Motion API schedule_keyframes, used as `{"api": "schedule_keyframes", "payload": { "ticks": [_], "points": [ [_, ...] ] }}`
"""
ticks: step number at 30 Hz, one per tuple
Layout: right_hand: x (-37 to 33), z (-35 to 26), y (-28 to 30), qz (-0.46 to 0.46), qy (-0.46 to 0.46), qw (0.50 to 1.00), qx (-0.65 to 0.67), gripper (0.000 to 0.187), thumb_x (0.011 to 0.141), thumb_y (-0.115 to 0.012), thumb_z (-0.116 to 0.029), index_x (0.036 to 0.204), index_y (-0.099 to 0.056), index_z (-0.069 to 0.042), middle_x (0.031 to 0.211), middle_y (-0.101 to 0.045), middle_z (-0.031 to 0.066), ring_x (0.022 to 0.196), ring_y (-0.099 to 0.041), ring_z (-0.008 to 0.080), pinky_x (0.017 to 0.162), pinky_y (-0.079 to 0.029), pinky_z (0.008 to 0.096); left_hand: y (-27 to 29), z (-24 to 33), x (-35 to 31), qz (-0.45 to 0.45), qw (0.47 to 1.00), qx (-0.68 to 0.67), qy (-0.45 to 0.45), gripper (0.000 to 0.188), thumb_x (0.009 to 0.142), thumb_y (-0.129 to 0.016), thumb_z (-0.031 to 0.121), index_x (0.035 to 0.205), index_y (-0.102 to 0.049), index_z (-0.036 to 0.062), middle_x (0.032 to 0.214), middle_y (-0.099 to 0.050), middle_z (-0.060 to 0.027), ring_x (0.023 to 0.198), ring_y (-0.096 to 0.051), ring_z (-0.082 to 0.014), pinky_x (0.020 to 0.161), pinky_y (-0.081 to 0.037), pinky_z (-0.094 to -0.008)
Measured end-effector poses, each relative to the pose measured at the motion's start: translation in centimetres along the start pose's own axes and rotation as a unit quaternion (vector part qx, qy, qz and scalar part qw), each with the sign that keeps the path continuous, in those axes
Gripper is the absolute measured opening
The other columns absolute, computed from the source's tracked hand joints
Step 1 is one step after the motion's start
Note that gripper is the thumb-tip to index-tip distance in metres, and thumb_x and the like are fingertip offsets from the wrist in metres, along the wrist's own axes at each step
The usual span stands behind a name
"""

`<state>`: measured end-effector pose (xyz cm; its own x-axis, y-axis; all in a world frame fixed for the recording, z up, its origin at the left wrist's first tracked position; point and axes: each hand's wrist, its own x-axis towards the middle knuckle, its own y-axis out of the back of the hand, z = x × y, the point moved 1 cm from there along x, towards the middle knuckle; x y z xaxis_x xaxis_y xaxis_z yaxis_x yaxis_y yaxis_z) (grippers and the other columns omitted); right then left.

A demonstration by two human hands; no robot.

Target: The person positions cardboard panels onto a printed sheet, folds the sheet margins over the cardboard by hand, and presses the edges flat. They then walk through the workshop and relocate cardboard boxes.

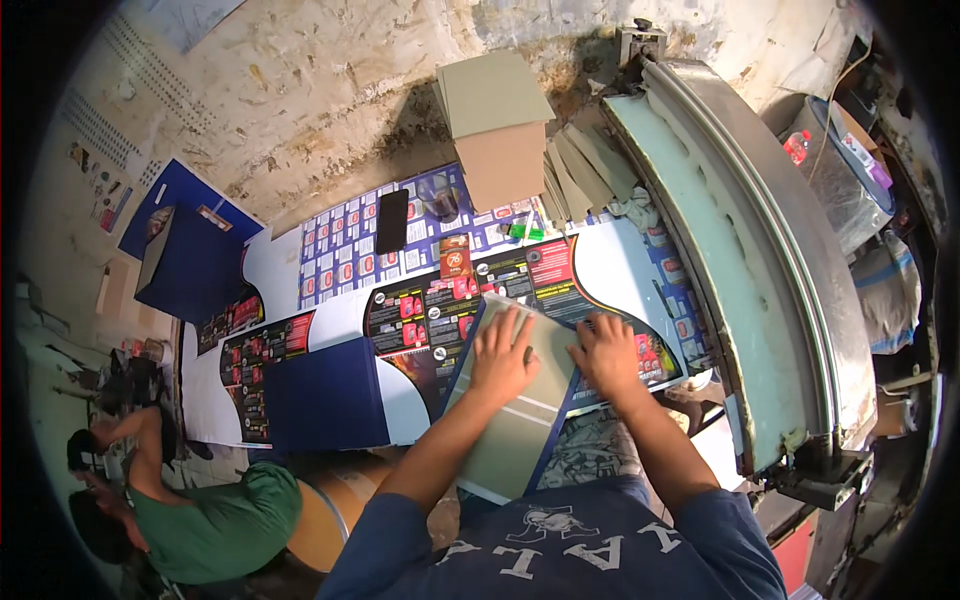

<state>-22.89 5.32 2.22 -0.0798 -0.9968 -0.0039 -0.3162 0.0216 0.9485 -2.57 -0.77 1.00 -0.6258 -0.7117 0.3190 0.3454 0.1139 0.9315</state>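
Note:
A grey cardboard panel (pixel 527 420) with dark blue edging and pale strips across it lies slanted in front of me, its near end close to my shirt. My left hand (pixel 503 358) rests flat on its upper part with fingers spread. At the panel's upper right edge is my right hand (pixel 608 355), fingers apart and slightly bent, the thumb towards the blue edging. Nothing is visibly gripped by either hand. Under the panel is a printed black, red and white sheet (pixel 400 312) covering the table. To the left lies a dark blue cover (pixel 325 397).
A tall stack of grey boards (pixel 497 125) stands against the wall, with loose boards beside it. A large metal cutter-like machine (pixel 720 250) flanks the right. A phone (pixel 392 222), a glass (pixel 438 198) and blue covers (pixel 200 255) are farther back. A person in green (pixel 215 520) sits at left.

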Motion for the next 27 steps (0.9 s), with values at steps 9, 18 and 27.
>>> {"api": "schedule_keyframes", "payload": {
  "ticks": [9,18,27],
  "points": [
    [-0.9,-0.6,-2.3,0.040,0.020,0.996,-0.076,0.083,0.098,-0.046,-0.061,0.156,-0.035,-0.002,0.164,-0.030,0.0136,0.154,-0.021,0.0294,0.120,-0.012,0.0668,-4.3,-1.5,0.7,0.007,0.991,-0.113,-0.078,0.046,0.085,-0.063,0.021,0.126,-0.065,0.0023,0.142,-0.058,-0.0163,0.135,-0.053,-0.0258,0.117,-0.030,-0.0522],
    [2.8,-4.7,-4.4,-0.055,0.061,0.993,-0.083,0.080,0.103,-0.034,-0.059,0.159,-0.026,-0.003,0.168,-0.021,0.0135,0.157,-0.014,0.0272,0.124,-0.007,0.0593,-2.0,-5.6,1.6,-0.022,0.996,-0.048,-0.070,0.053,0.091,-0.059,0.030,0.135,-0.060,0.0012,0.146,-0.056,-0.0156,0.137,-0.051,-0.0279,0.119,-0.031,-0.0490],
    [1.1,-4.4,-2.6,-0.116,0.046,0.991,-0.040,0.082,0.103,-0.031,-0.063,0.160,-0.026,-0.004,0.169,-0.021,0.0094,0.157,-0.015,0.0224,0.125,-0.009,0.0545,0.4,-7.8,0.9,-0.004,1.000,0.026,-0.012,0.051,0.089,-0.057,0.027,0.137,-0.061,0.0103,0.146,-0.058,-0.0059,0.142,-0.044,-0.0300,0.117,-0.023,-0.0624]
  ]
}}
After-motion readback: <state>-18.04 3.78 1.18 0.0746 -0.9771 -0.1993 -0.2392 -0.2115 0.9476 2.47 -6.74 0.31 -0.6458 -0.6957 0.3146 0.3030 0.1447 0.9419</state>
